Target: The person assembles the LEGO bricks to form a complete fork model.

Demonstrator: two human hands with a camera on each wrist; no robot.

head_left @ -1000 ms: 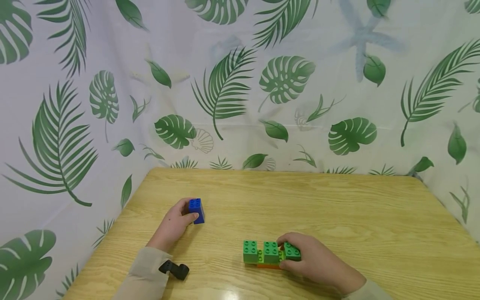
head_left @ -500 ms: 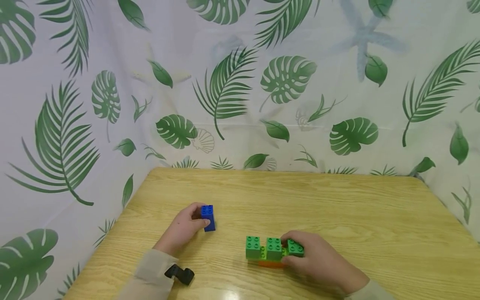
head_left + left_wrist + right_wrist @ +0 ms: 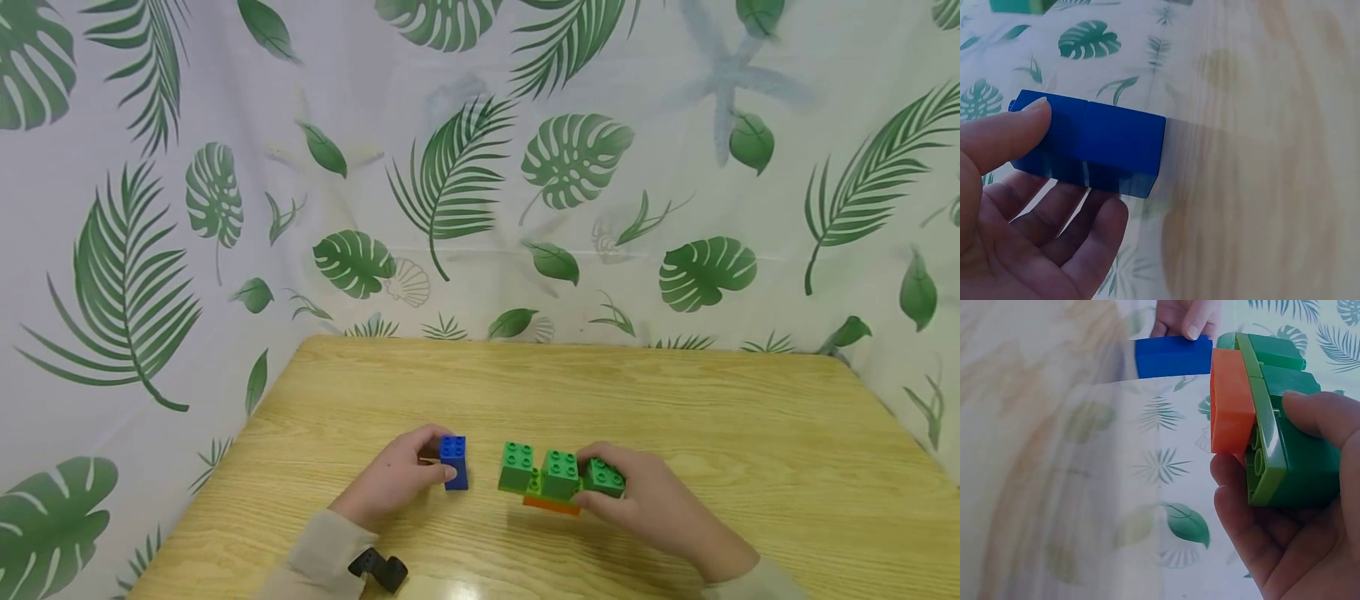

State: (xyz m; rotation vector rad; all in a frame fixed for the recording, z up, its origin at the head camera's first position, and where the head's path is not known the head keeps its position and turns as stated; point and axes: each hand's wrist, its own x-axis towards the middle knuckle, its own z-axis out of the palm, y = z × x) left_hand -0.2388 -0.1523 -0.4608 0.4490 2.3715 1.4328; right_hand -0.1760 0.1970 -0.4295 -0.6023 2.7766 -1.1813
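My left hand (image 3: 408, 471) pinches a stack of blue toy building bricks (image 3: 453, 467) between thumb and fingers. A seam across the blue stack (image 3: 1100, 134) shows in the left wrist view. To its right, my right hand (image 3: 645, 496) grips a built piece by its right end. Several green bricks (image 3: 561, 475) sit along the top of a lime-green plate (image 3: 1270, 453), with gaps between them. Beneath the plate is an orange brick (image 3: 1232, 400). The built piece is held tilted above the table, a short gap from the blue stack. My right fingers hide part of its right end.
A wooden table (image 3: 675, 400) lies under both hands. Behind it and at the left hangs a white cloth (image 3: 465, 308) printed with green leaves. A black strap piece (image 3: 378, 570) sits at the left sleeve.
My left hand has moved right and nearer the table's front with the blue stack. My right hand has raised and tilted the green built piece, which sat lower before.
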